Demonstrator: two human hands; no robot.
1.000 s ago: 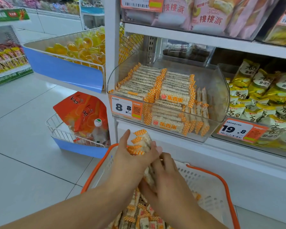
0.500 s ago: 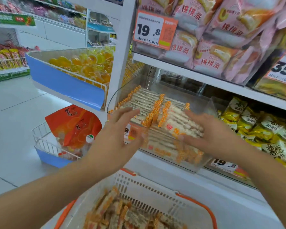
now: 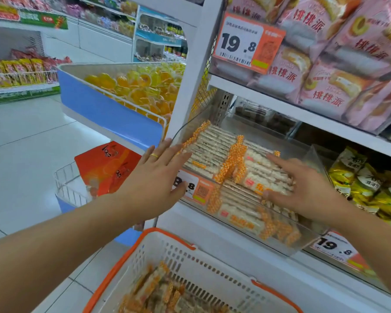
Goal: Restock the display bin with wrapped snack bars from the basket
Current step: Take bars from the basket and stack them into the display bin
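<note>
A clear plastic display bin on the shelf holds rows of wrapped snack bars with orange-checked ends. My right hand lies flat with straight fingers on the bars at the bin's right side. My left hand, wearing a ring, hovers open with spread fingers at the bin's left front corner and holds nothing. Below, a white basket with orange rim holds more snack bars.
An orange 8.8 price tag sits on the bin's front. Yellow-green snack packs fill the neighbouring bin on the right. Pink cake packs line the shelf above. A blue bin of orange jellies juts out on the left.
Both hands rose from the basket with a handful of bars, set them into the bin's right side, and now the right hand presses on them while the left hand has opened.
</note>
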